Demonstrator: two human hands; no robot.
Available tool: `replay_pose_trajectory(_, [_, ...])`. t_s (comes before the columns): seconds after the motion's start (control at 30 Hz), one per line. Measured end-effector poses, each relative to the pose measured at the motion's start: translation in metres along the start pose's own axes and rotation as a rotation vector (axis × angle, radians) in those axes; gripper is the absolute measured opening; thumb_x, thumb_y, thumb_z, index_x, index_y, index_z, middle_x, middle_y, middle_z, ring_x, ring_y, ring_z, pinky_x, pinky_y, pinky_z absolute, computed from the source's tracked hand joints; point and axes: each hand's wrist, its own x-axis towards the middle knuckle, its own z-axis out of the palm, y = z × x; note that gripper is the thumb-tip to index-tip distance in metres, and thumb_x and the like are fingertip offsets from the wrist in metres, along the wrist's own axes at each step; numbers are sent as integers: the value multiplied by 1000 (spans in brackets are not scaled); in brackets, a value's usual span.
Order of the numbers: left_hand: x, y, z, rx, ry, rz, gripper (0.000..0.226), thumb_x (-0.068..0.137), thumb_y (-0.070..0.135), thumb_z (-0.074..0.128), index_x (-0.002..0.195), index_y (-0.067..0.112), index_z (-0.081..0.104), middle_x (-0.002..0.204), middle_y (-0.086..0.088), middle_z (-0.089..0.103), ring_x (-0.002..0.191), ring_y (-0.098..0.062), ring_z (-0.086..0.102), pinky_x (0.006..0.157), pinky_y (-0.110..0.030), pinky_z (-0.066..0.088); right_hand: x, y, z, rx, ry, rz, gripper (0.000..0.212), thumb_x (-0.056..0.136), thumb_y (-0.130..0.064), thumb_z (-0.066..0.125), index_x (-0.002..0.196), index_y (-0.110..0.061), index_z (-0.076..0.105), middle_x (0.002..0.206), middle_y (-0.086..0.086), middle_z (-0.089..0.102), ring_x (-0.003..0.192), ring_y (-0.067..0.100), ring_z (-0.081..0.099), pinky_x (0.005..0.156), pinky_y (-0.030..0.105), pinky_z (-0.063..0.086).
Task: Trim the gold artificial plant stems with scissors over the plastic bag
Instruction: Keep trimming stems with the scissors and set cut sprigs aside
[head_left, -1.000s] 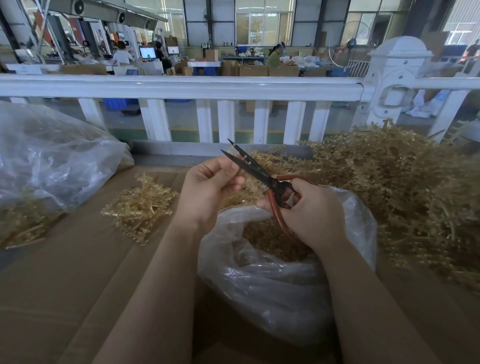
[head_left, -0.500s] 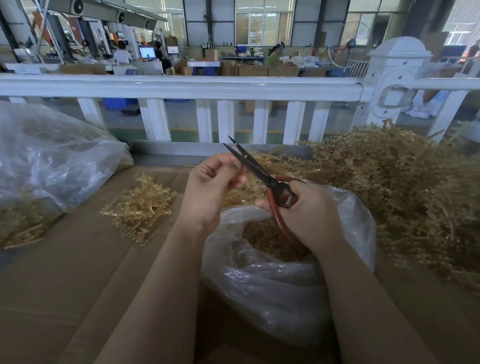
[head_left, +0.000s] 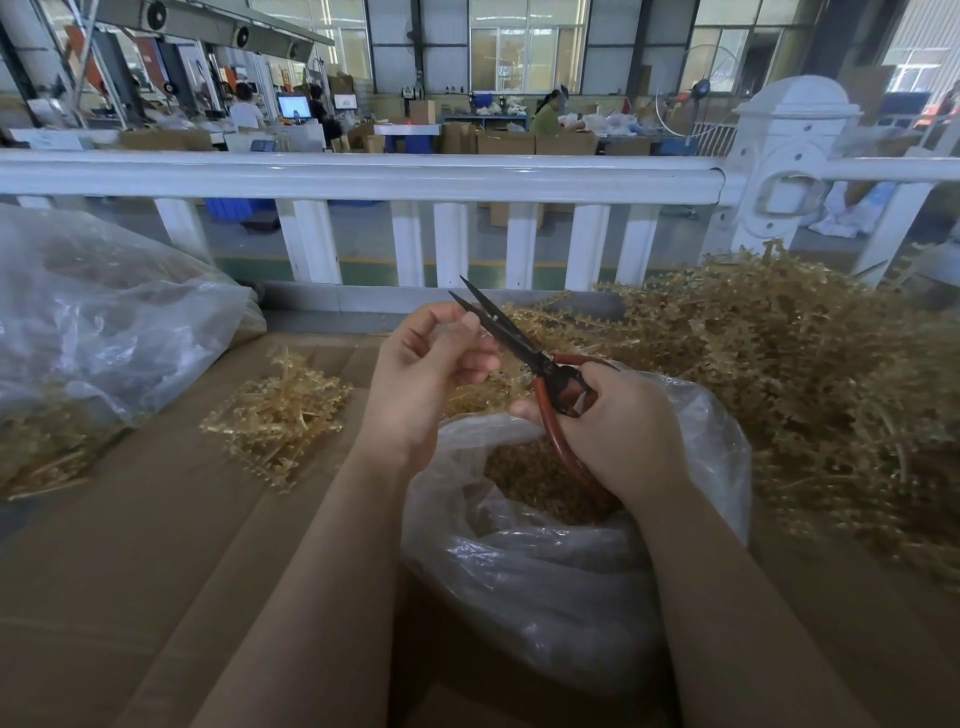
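My right hand (head_left: 613, 421) grips the red handles of dark-bladed scissors (head_left: 511, 338), whose blades stand slightly apart and point up and left. My left hand (head_left: 421, 379) is right beside the blades with its fingers curled. It pinches a small piece of gold stem that barely shows between the fingertips. Both hands hover above an open clear plastic bag (head_left: 545, 571) holding gold trimmings. A large heap of gold plant stems (head_left: 805, 374) lies to the right.
A small pile of gold stems (head_left: 280, 415) rests on the cardboard-covered table (head_left: 130, 571) to the left. A big clear bag (head_left: 104, 322) with gold pieces sits at far left. A white railing (head_left: 363, 176) runs behind the table.
Both hands and the scissors have lifted slightly, and the blades have narrowed a little. The left hand's fingers have shifted closer to the blades.
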Motion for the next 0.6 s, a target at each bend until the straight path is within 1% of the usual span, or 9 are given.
replay_pose_trajectory(0.1, [-1,-1,0,1,19,10,35,87,22,64,112,-4,61,82,-9,72,68,-16,66,67,-25,54,0,0,0,7,-5,5,58,60,-88,57,73,-31,61,65,-18,60,64,-1,56,57,19,43])
replay_pose_trajectory(0.13, [-1,-1,-1,-2,16,13,37,86,22,64,112,-4,61,82,-9,71,68,-16,66,67,-24,54,0,0,0,10,-3,1,57,61,-87,58,71,-30,60,64,-17,59,63,-1,56,56,19,42])
replay_pose_trajectory(0.23, [-1,-2,-3,-25,3,15,25,86,19,63,103,2,65,79,-5,71,66,-12,64,66,-22,53,-1,0,0,21,5,-19,60,62,-87,58,70,-28,61,63,-15,59,61,1,56,56,19,42])
replay_pose_trajectory(0.33, [-1,-2,-5,-70,-7,3,23,84,18,65,101,1,67,75,-2,70,66,-11,62,66,-21,51,-1,0,0,30,5,-29,65,60,-90,52,72,-27,63,64,-14,60,62,1,57,56,18,41])
replay_pose_trajectory(0.47, [0,-1,-7,-83,-8,3,21,84,16,66,97,0,69,77,-5,71,69,-13,62,66,-22,51,-1,-1,0,19,6,-41,58,62,-88,55,69,-31,59,62,-17,58,59,-3,55,53,12,33])
replay_pose_trajectory(0.53, [1,-1,-8,-61,9,4,18,83,16,67,93,2,71,76,-5,72,69,-13,63,68,-22,52,-1,0,0,8,-9,-28,59,59,-91,52,69,-34,57,62,-18,58,60,-4,55,53,13,33])
replay_pose_trajectory(0.6, [0,0,-8,-41,20,3,15,82,17,68,89,5,73,76,-5,73,69,-13,64,69,-22,53,-1,1,1,1,-13,-18,59,60,-90,57,70,-32,59,64,-18,58,62,-4,55,53,16,35])
